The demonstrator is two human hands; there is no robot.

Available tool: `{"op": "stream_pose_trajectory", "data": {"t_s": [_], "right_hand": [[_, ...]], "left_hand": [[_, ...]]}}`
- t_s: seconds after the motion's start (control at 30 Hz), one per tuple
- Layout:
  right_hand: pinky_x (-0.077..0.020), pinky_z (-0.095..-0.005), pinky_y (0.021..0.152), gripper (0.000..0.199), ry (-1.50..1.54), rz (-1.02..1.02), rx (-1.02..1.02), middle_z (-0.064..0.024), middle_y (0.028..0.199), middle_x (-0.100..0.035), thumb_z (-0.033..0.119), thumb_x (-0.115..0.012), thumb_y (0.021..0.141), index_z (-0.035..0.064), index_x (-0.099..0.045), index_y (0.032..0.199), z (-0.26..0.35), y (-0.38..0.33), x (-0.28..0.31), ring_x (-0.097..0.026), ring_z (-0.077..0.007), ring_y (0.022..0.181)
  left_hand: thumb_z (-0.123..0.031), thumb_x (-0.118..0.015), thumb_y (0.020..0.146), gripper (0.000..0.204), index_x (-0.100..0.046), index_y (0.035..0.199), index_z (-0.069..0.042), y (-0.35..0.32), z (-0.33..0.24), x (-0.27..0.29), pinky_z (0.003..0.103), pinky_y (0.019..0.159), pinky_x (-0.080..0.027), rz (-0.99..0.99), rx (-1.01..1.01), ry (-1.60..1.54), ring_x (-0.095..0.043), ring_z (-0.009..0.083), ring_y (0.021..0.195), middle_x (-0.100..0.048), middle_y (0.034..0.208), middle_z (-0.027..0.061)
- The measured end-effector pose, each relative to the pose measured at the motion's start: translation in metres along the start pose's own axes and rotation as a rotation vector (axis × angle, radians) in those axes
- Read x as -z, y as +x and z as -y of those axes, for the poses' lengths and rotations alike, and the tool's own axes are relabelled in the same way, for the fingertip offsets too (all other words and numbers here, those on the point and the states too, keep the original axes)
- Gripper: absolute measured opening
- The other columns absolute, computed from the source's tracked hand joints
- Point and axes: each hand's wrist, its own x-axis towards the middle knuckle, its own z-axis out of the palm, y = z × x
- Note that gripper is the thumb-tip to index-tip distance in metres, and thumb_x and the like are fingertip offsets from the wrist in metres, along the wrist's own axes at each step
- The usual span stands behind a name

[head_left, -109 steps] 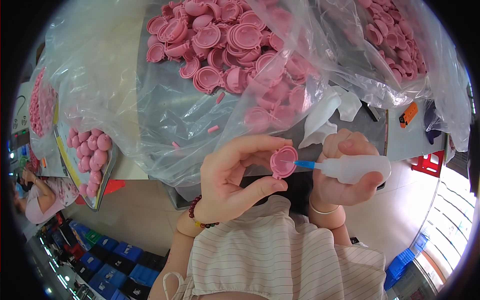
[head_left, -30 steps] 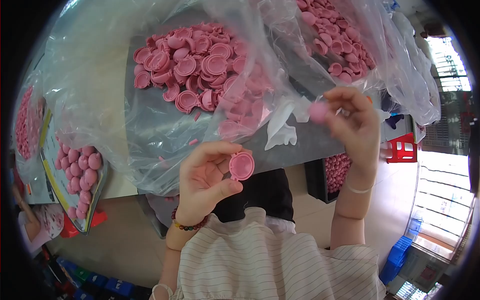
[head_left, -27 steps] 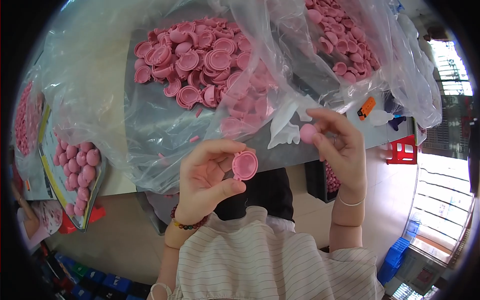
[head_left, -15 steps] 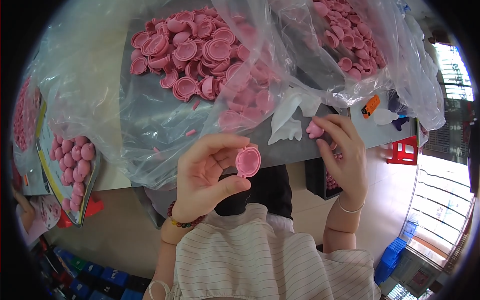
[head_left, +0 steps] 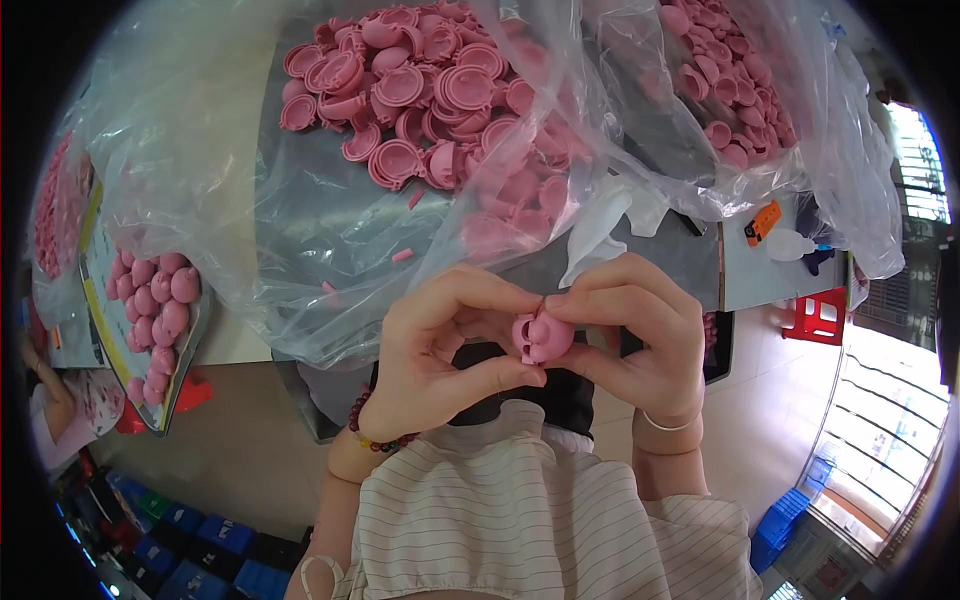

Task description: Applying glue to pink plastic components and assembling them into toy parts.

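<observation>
In front of my chest, both hands meet around a small pink plastic shell piece (head_left: 545, 338), rounded with a slotted gap on its left side. My left hand (head_left: 430, 350) pinches its left edge between thumb and fingers. From the other side my right hand (head_left: 640, 335) is closed on the rounded part, thumb below and forefinger on top. The fingertips of the two hands nearly touch. How the two pink parts fit together is partly hidden by my fingers. Beyond the hands, a heap of pink half shells (head_left: 398, 87) lies on clear plastic.
Clear plastic bagging (head_left: 330, 320) drapes over the table edge. A second bag holds more pink pieces (head_left: 735, 90). Rounded pink pieces (head_left: 160, 330) fill a tray at left. An orange tool (head_left: 763, 223), a white bulb-shaped item (head_left: 790, 246) and a red basket (head_left: 815, 318) are at right.
My right hand has moved left with its small pink piece, up against the pink half shell in my left hand. The left hand has shifted slightly right and turned the shell.
</observation>
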Motion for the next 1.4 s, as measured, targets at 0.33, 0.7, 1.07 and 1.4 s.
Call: {"op": "stream_pose_trajectory", "data": {"t_s": [0.33,0.7,1.07,1.4], "right_hand": [[-0.0318,-0.0194,0.043,0.033,-0.049,-0.019,0.122,-0.0038,0.071,-0.055,0.011,-0.077,0.055,0.0012,-0.06,0.082,-0.005,-0.005,-0.003,-0.045,-0.0087,0.054],[-0.0291,-0.0195,0.048,0.011,-0.222,-0.592,0.195,-0.0047,0.064,-0.048,0.006,-0.056,0.074,-0.004,-0.054,0.078,-0.026,-0.037,0.013,-0.039,-0.0102,0.054],[-0.032,-0.017,0.051,0.015,-0.31,-1.346,-0.12,-0.0029,0.074,-0.05,0.009,-0.055,0.078,-0.0033,-0.057,0.087,-0.075,-0.07,0.1,-0.042,-0.0078,0.061],[-0.043,-0.0278,0.065,0.031,-0.684,-1.004,-0.535,-0.0061,0.079,-0.059,0.023,-0.062,0.076,-0.0018,-0.057,0.093,-0.102,-0.06,0.128,-0.052,-0.0133,0.07]], "left_hand": [[0.0,-0.073,0.06,0.047,-0.048,0.1,0.004,-0.001,-0.002,0.002,0.031,0.083,-0.043,-0.022,0.101,-0.109,-0.052,0.0217,0.096,-0.049,0.104,0.0164],[-0.019,-0.081,0.049,0.063,-0.05,0.099,0.002,0.0,-0.005,0.0,0.028,0.079,-0.044,-0.147,0.123,-0.163,-0.057,0.0226,0.09,-0.058,0.093,0.0145],[-0.021,-0.08,0.054,0.049,-0.054,0.09,0.0,-0.004,0.002,0.004,0.028,0.073,-0.046,-0.176,0.034,-0.159,-0.059,0.0205,0.082,-0.059,0.084,0.0117],[-0.044,-0.073,0.059,0.054,-0.053,0.09,-0.005,0.0,-0.002,0.009,0.025,0.062,-0.043,-0.188,0.122,-0.225,-0.055,0.0167,0.068,-0.057,0.084,0.0102]]}}
